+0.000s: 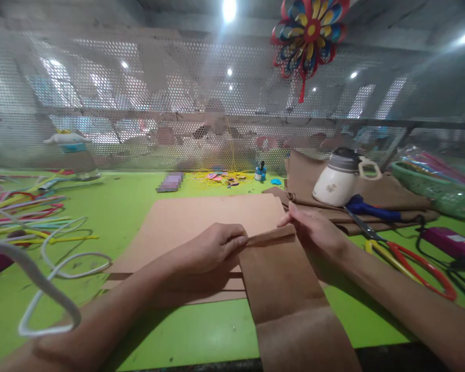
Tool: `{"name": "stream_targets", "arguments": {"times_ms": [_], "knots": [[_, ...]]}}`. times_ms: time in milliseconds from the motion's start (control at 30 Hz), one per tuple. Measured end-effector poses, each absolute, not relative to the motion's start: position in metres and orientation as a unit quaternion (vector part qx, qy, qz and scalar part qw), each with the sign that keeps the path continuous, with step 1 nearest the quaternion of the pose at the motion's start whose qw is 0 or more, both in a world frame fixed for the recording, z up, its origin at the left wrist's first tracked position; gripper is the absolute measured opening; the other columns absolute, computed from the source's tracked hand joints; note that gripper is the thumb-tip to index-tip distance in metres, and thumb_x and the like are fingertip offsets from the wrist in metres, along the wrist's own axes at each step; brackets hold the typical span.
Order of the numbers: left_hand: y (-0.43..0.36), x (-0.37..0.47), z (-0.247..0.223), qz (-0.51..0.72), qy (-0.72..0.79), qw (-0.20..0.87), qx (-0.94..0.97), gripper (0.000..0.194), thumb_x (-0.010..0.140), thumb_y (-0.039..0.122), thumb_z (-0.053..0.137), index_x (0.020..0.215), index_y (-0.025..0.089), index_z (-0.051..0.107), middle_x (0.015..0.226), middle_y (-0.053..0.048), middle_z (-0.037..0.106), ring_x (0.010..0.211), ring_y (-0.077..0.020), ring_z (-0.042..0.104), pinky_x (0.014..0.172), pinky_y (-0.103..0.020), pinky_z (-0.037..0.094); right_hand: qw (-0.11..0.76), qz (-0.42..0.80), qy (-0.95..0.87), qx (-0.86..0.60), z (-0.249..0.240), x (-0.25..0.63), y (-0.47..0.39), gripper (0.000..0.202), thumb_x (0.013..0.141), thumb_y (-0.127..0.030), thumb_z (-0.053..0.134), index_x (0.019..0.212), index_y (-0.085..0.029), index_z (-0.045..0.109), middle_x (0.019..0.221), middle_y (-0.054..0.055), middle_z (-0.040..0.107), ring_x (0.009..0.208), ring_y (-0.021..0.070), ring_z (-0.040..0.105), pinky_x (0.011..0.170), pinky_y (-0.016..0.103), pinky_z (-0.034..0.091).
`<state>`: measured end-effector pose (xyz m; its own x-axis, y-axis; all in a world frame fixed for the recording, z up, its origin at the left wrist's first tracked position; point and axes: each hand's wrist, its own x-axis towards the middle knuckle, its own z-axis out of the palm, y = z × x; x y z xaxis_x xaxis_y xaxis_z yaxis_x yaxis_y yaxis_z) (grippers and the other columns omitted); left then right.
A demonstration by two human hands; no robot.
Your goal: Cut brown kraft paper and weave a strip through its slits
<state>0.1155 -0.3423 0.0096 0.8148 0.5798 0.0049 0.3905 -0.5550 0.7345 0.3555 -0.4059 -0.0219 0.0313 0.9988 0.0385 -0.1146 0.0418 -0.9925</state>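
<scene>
A long brown paper strip [294, 315], possibly a flattened paper bag, hangs toward me over the table's front edge. Its far end is folded over into a narrow flap. My left hand [217, 245] is closed, pinching the left corner of that flap between thumb and fingers. At the flap's right end is my right hand [318, 227], thumb and forefinger stretched out and apart, its lower fingers partly hidden behind the paper. Beneath and behind the left hand lies a stack of light brown paper sheets [201, 217], some edges staggered.
Scissors [399, 258] with red and yellow handles lie by my right forearm. Behind them, a white jug [335, 178] stands on folded brown material [403, 194], near a green basket [442, 191]. Colourful cords [34, 217] and a white cable [50, 258] spread left. A small blue bottle [260, 171] stands behind.
</scene>
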Motion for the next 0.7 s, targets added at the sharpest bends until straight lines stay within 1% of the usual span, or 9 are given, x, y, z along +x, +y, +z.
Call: {"name": "stream_targets", "arguments": {"times_ms": [67, 133, 167, 233, 367, 467, 567, 633, 700], "knots": [[-0.349, 0.117, 0.012, 0.135, 0.265, 0.458, 0.838, 0.031, 0.086, 0.046, 0.050, 0.074, 0.017, 0.056, 0.072, 0.000, 0.052, 0.067, -0.0128, 0.043, 0.061, -0.023, 0.035, 0.508, 0.544, -0.510, -0.432, -0.014, 0.356, -0.408, 0.040, 0.081, -0.046, 0.066, 0.108, -0.017, 0.065, 0.084, 0.005, 0.067, 0.069, 0.0152, 0.061, 0.063, 0.028, 0.048], [-0.360, 0.120, 0.011, 0.150, 0.250, 0.555, 0.779, 0.031, 0.085, 0.047, 0.053, 0.075, 0.018, 0.054, 0.072, 0.000, 0.050, 0.069, -0.0132, 0.044, 0.063, -0.024, 0.038, 0.420, 0.561, -0.594, -0.395, -0.004, 0.354, -0.412, 0.053, 0.074, -0.037, 0.075, 0.123, -0.021, 0.060, 0.100, 0.007, 0.068, 0.083, 0.0178, 0.064, 0.072, 0.029, 0.050], [-0.366, 0.122, 0.009, 0.156, 0.243, 0.597, 0.748, 0.031, 0.086, 0.048, 0.052, 0.076, 0.019, 0.053, 0.071, 0.000, 0.049, 0.068, -0.0134, 0.045, 0.063, -0.025, 0.039, 0.374, 0.553, -0.641, -0.378, 0.001, 0.352, -0.414, 0.053, 0.073, -0.035, 0.076, 0.122, -0.022, 0.061, 0.103, 0.007, 0.068, 0.089, 0.0189, 0.063, 0.076, 0.030, 0.049], [-0.377, 0.125, 0.004, 0.161, 0.230, 0.650, 0.706, 0.031, 0.088, 0.048, 0.048, 0.077, 0.019, 0.049, 0.069, 0.000, 0.045, 0.066, -0.0134, 0.046, 0.063, -0.027, 0.041, 0.323, 0.505, -0.719, -0.352, 0.011, 0.349, -0.418, 0.041, 0.075, -0.034, 0.074, 0.113, -0.021, 0.068, 0.102, 0.007, 0.068, 0.094, 0.0199, 0.062, 0.083, 0.031, 0.048], [-0.382, 0.128, -0.007, 0.162, 0.181, 0.716, 0.654, 0.031, 0.086, 0.043, 0.056, 0.072, 0.017, 0.047, 0.068, 0.002, 0.042, 0.063, -0.0113, 0.044, 0.065, -0.028, 0.041, 0.325, 0.445, -0.763, -0.338, 0.021, 0.341, -0.423, 0.022, 0.077, -0.034, 0.071, 0.090, -0.018, 0.075, 0.092, 0.006, 0.066, 0.087, 0.0187, 0.061, 0.083, 0.032, 0.047], [-0.376, 0.128, -0.009, 0.141, 0.175, 0.704, 0.673, 0.032, 0.082, 0.042, 0.062, 0.073, 0.013, 0.054, 0.071, 0.000, 0.047, 0.067, -0.0114, 0.045, 0.067, -0.027, 0.040, 0.351, 0.456, -0.731, -0.366, 0.018, 0.340, -0.424, 0.023, 0.079, -0.037, 0.068, 0.083, -0.016, 0.074, 0.093, 0.007, 0.065, 0.085, 0.0186, 0.060, 0.079, 0.031, 0.047], [-0.364, 0.127, -0.009, 0.149, 0.210, 0.666, 0.701, 0.029, 0.082, 0.040, 0.062, 0.088, 0.012, 0.062, 0.075, -0.002, 0.055, 0.069, -0.0128, 0.049, 0.067, -0.028, 0.042, 0.358, 0.500, -0.687, -0.388, 0.015, 0.348, -0.420, 0.027, 0.079, -0.041, 0.068, 0.085, -0.015, 0.072, 0.083, 0.005, 0.066, 0.075, 0.0163, 0.058, 0.071, 0.030, 0.047], [-0.353, 0.127, -0.012, 0.189, 0.245, 0.622, 0.720, 0.027, 0.080, 0.037, 0.063, 0.091, 0.013, 0.063, 0.076, -0.003, 0.057, 0.070, -0.0132, 0.051, 0.065, -0.027, 0.043, 0.313, 0.501, -0.698, -0.405, 0.017, 0.355, -0.415, 0.029, 0.079, -0.042, 0.067, 0.089, -0.015, 0.072, 0.078, 0.002, 0.064, 0.069, 0.0134, 0.055, 0.067, 0.026, 0.046], [-0.342, 0.127, -0.016, 0.238, 0.270, 0.576, 0.734, 0.025, 0.080, 0.037, 0.062, 0.087, 0.013, 0.063, 0.076, -0.003, 0.059, 0.070, -0.0133, 0.053, 0.064, -0.025, 0.043, 0.229, 0.468, -0.736, -0.432, 0.023, 0.361, -0.407, 0.031, 0.083, -0.042, 0.063, 0.094, -0.015, 0.072, 0.080, 0.002, 0.064, 0.072, 0.0128, 0.054, 0.068, 0.025, 0.044]]}}
